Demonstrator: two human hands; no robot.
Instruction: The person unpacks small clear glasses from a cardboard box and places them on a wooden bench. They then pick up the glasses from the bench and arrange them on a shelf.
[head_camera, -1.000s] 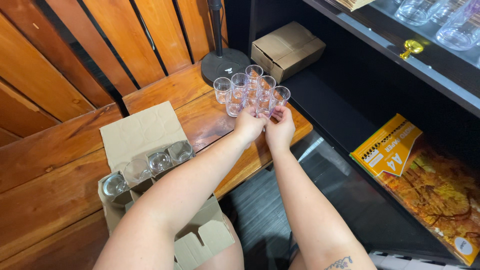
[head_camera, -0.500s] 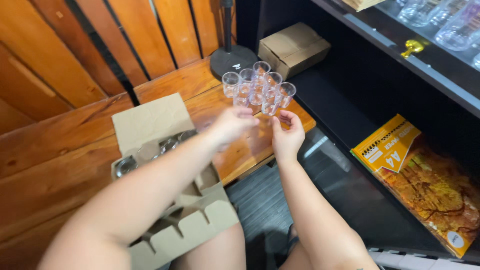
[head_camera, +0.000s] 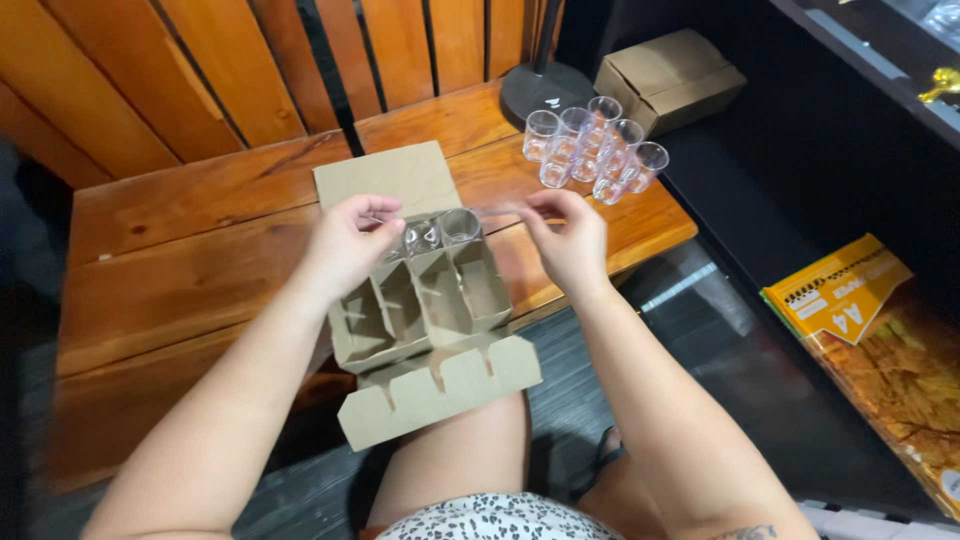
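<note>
While both hands meet over the far end of an open cardboard divider box (head_camera: 425, 300), the left hand (head_camera: 350, 240) sits at the box's far-left corner with its fingers curled loosely, fingertips touching the rim by a clear glass (head_camera: 420, 237) that stands in a far compartment; whether it grips anything I cannot tell. Just right of that glass a second clear glass (head_camera: 459, 226) stands in the neighbouring far compartment, while the nearer compartments show only bare cardboard. The right hand (head_camera: 565, 240) hovers at the box's far-right corner, thumb and fingers pinched lightly together close to the second glass, though blur hides any contact. The box rests on the near edge of a wooden table (head_camera: 180, 260), its flaps spread open. Farther right on the table, well apart from the hands, stands a cluster of empty glasses (head_camera: 595, 150), with a black round base (head_camera: 545, 88) and a closed brown carton (head_camera: 670, 78) beyond it.
</note>
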